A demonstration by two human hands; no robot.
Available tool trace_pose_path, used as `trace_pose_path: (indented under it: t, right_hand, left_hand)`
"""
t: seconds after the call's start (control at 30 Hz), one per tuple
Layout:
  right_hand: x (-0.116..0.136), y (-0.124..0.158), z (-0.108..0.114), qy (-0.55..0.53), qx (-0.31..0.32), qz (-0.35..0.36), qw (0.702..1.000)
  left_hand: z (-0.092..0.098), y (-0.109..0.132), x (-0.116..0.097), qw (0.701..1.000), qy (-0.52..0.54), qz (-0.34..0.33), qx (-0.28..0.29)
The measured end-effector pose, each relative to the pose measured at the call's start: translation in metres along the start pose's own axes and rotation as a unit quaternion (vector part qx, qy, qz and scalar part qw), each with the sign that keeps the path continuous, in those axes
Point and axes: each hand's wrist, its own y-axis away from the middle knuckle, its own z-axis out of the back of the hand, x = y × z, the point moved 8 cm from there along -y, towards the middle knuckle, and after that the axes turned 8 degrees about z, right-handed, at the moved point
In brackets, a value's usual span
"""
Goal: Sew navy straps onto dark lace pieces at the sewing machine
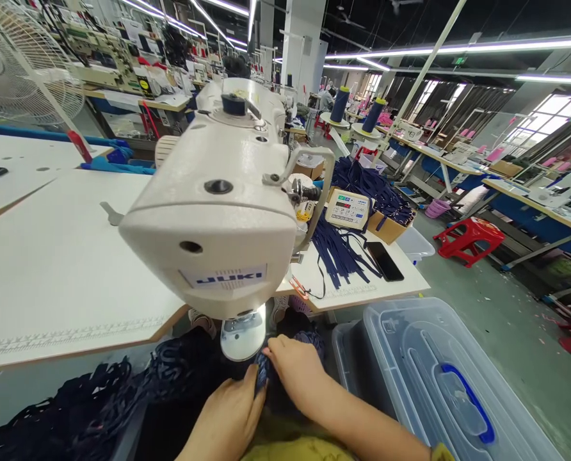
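Note:
A cream JUKI sewing machine (223, 192) fills the middle of the view, its head pointing toward me. Just below its front end, both my hands meet over a small piece of dark navy fabric (261, 374). My left hand (230, 416) pinches the piece from the left with fingers closed. My right hand (297, 371) presses on it from the right, fingers together. A heap of dark navy straps (88, 403) lies to the left of my hands. The needle area is hidden behind the machine head.
A clear plastic bin with a blue-handled lid (439, 378) stands at my right. On the white table (50, 256) lie navy strips (338, 253), a black phone (385, 260) and a control panel (347, 208). A red stool (470, 237) stands in the aisle. A fan (21, 64) is at far left.

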Motion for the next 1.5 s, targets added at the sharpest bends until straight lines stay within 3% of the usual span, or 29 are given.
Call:
trace_pose_path:
  t: [0.07,0.17,0.23,0.3,0.37,0.43,0.53,0.6,0.67,0.83,0.93,1.07,1.23,1.5]
  right_hand:
    - [0.012,0.000,0.007,-0.064,0.065,0.088,0.992]
    - [0.044,0.007,0.029,-0.155,0.174,0.245,0.941]
    - [0.055,0.004,0.049,-0.171,0.174,0.262,0.934]
    - [0.056,-0.005,0.069,-0.161,0.114,0.231,0.953]
    - [0.055,-0.014,0.080,-0.093,0.053,0.218,0.970]
    - [0.055,-0.020,0.081,0.011,0.005,0.225,0.974]
    - [0.047,-0.027,0.078,0.080,-0.051,0.184,0.978]
    - [0.038,-0.029,0.077,0.041,-0.068,0.148,0.986]
    - [0.032,-0.029,0.075,-0.043,-0.065,0.132,0.988]
    - [0.010,-0.030,0.065,-0.315,-0.056,0.030,0.947]
    - [-0.002,-0.036,0.058,-0.391,-0.064,-0.043,0.917]
    - [-0.004,-0.045,0.061,-0.390,-0.084,-0.052,0.916]
    - [-0.006,-0.054,0.064,-0.355,-0.098,-0.052,0.928]
    - [-0.007,-0.062,0.071,-0.290,-0.102,-0.046,0.950]
  left_hand:
    - [0.010,0.000,0.006,0.999,0.038,0.004,-0.004]
    - [0.026,0.000,0.009,0.982,0.180,-0.023,0.052]
    - [0.035,0.000,0.015,0.961,0.254,-0.008,0.112]
    - [0.046,-0.002,0.026,0.952,0.276,0.039,0.125]
    - [0.066,-0.005,0.039,0.963,0.254,0.070,0.059]
    - [0.093,-0.006,0.045,0.979,0.175,0.066,-0.075]
    - [0.117,0.002,0.027,0.969,0.015,-0.026,-0.244]
    - [0.113,0.006,0.010,0.959,-0.031,-0.108,-0.261]
    - [0.102,0.007,0.002,0.958,-0.043,-0.145,-0.242]
    - [0.090,0.003,0.002,0.970,-0.032,-0.103,-0.218]
    - [0.094,0.000,0.002,0.970,0.011,-0.076,-0.230]
    - [0.098,-0.006,-0.001,0.973,0.020,-0.041,-0.228]
    - [0.100,-0.008,-0.002,0.968,-0.040,-0.002,-0.246]
    - [0.101,-0.012,-0.013,0.960,-0.096,0.010,-0.263]
